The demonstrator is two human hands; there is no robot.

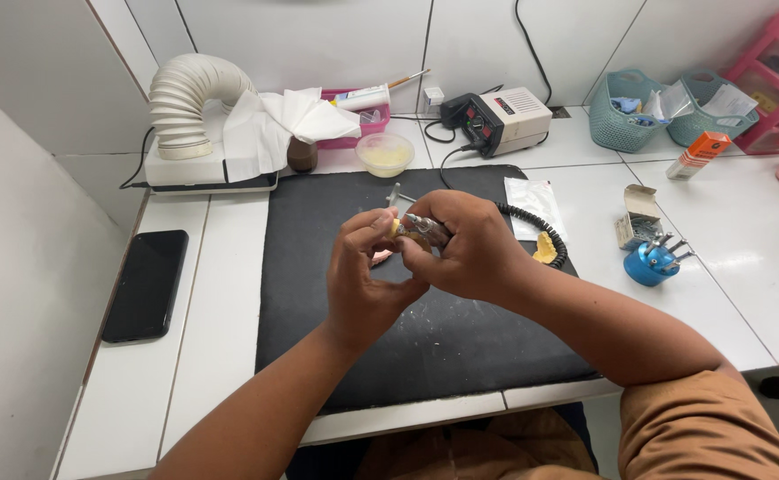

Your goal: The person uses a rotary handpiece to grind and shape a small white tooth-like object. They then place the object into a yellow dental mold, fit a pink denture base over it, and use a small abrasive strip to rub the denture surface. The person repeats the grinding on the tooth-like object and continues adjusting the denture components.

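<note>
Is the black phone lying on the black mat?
No, the black phone lies on the white counter, left of the black mat and apart from it.

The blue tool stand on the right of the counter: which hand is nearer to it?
Right. The right hand is over the black mat, left of the blue tool stand; the left hand is farther left.

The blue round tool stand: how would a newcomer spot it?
Start at the black rectangular work mat and look off its right edge onto the white tiled counter. The blue round tool stand sits below a small open cardboard box, alone bristling with metal bits.
</note>
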